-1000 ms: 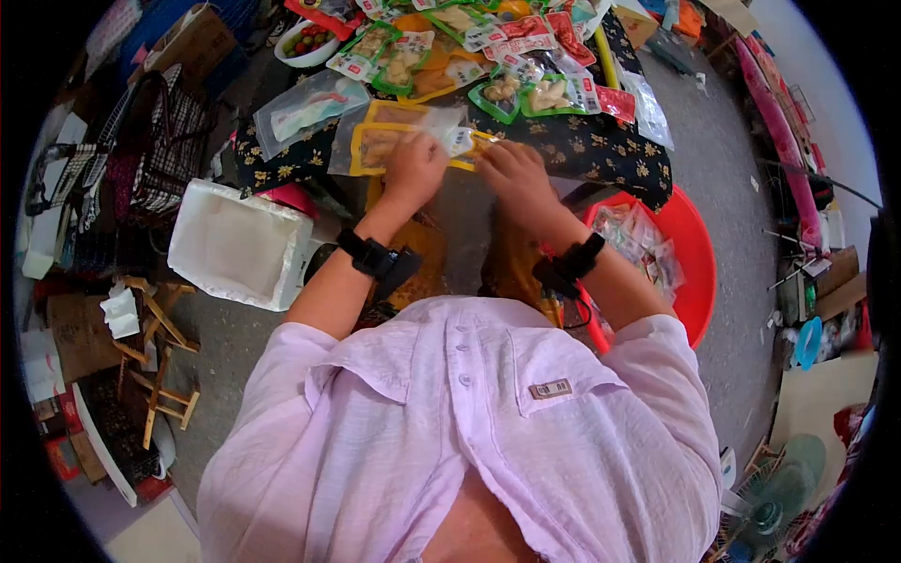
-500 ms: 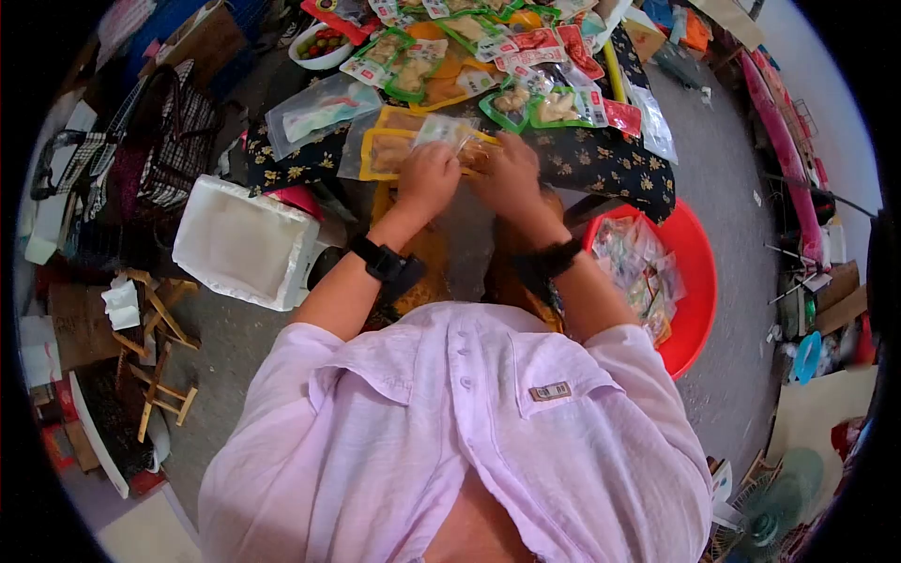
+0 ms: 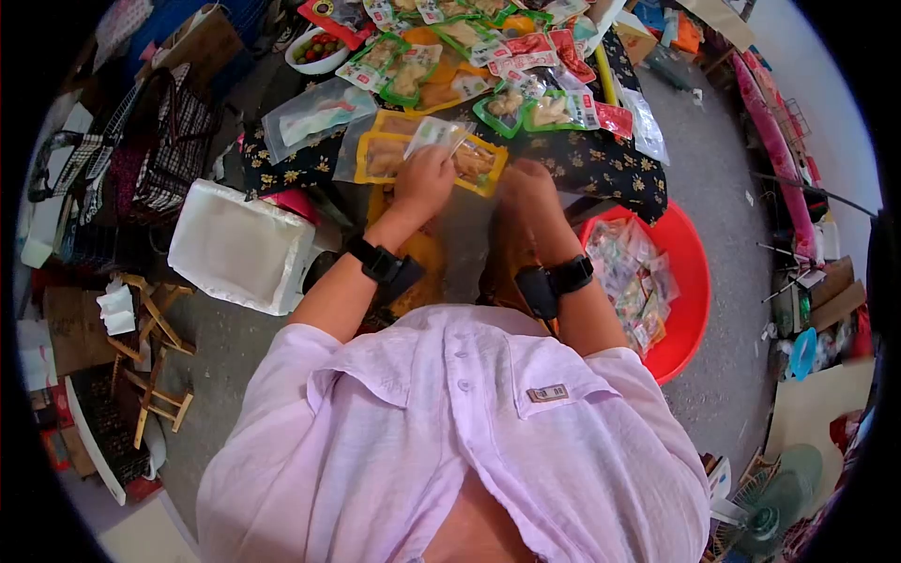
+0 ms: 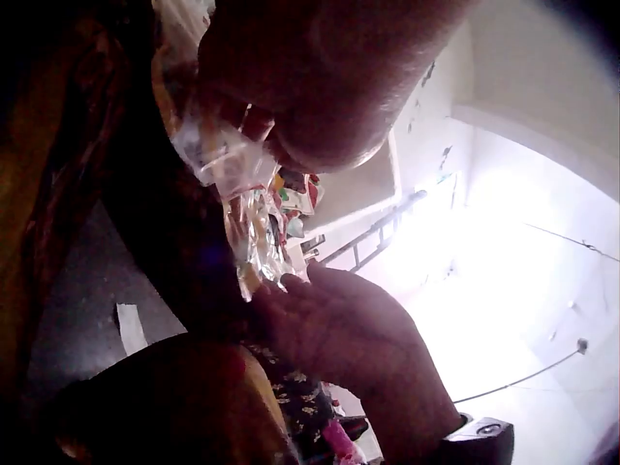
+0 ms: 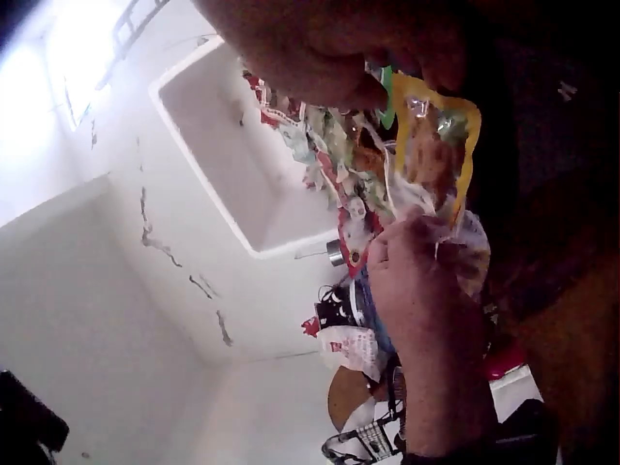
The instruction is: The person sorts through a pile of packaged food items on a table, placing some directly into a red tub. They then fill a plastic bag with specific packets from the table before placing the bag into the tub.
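Note:
My left hand (image 3: 424, 180) pinches one end of a clear, yellow-edged food pouch (image 3: 481, 167) with brown pieces inside. The right wrist view shows that pouch (image 5: 438, 145) reaching out from the fingers of the left hand (image 5: 418, 276), with crinkled clear plastic about the grip. Under and left of this hand lies another yellow-edged pouch (image 3: 385, 155), at the table's near edge. My right hand (image 3: 530, 192) is just right of the held pouch, blurred, holding nothing. Its fingers look relaxed in the left wrist view, where the right hand (image 4: 339, 325) shows from the side.
Several green-edged and red food packs (image 3: 554, 111) cover the back of the dark flowered table (image 3: 601, 169). A clear bag (image 3: 314, 117) lies at its left, near a bowl of fruit (image 3: 316, 49). Below stand a white foam box (image 3: 239, 249) and a red tub (image 3: 690, 300) of packs.
My right hand has come off the pouch and moved right and down towards the table edge. The left hand stays on the pouch, whose right end now shows uncovered.

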Available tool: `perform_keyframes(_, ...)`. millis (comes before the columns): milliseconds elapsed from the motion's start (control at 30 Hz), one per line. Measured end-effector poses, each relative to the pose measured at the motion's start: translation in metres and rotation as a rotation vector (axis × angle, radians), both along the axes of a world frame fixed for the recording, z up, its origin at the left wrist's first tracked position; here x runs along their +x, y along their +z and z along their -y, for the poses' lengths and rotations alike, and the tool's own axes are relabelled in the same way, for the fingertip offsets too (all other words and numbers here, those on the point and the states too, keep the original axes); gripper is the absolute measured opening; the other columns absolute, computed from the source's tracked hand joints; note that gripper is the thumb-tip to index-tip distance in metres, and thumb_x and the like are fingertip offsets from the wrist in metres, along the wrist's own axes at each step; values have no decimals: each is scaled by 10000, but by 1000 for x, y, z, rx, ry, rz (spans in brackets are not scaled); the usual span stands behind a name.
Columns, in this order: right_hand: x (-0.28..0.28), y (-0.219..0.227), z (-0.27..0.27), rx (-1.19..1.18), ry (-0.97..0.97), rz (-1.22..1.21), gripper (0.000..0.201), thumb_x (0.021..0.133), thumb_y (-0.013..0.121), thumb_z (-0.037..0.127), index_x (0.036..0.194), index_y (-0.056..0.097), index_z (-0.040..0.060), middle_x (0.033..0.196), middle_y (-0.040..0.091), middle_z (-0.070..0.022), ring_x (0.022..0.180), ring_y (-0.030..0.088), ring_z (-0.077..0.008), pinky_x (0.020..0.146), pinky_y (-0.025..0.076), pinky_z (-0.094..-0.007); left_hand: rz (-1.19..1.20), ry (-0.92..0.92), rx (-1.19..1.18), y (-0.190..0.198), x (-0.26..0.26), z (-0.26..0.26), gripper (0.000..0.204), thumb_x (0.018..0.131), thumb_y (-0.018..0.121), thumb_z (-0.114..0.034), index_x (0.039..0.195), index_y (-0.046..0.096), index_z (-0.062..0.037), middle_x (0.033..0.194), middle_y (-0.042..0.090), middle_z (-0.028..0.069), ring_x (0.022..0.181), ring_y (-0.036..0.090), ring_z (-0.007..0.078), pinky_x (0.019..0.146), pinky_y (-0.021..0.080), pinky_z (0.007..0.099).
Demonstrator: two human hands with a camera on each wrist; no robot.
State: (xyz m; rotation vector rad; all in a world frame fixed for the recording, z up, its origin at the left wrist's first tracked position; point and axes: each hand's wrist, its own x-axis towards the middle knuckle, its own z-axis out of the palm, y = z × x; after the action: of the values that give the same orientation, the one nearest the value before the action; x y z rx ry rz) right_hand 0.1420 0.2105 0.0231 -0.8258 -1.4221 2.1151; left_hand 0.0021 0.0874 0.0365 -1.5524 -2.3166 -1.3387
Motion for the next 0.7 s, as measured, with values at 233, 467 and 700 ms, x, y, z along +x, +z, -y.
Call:
perform_keyframes(233, -15, 27, 30, 111, 58, -137, 152, 740, 504, 58, 886, 503, 16, 704, 524, -37, 567, 494, -119, 491, 395, -232, -223, 1, -33, 8, 5, 0, 107, 685, 455, -129, 651, 499, -37, 697, 513, 131, 725, 483, 329, 633, 378, 435)
perform_keyframes(467, -43, 39, 40, -64, 169, -101, 160, 710, 503, 55, 862, 516, 8, 756, 537, -47, 653, 518, -125, 524, 404, -231, -274, -27, -35, -1, 2, 2, 126, 730, 479, -143, 719, 492, -18, 810, 514, 129, 783, 473, 328, 689, 362, 428)
perform_keyframes(700, -31, -35, 26, 331, 265, -371, 216, 810, 454, 204, 910, 473, 13, 799, 538, -87, 702, 539, -195, 596, 451, -308, -103, -54, -67, 7, 8, 10, 140, 748, 474, -141, 789, 497, -9, 841, 517, 150, 803, 477, 333, 703, 373, 407)
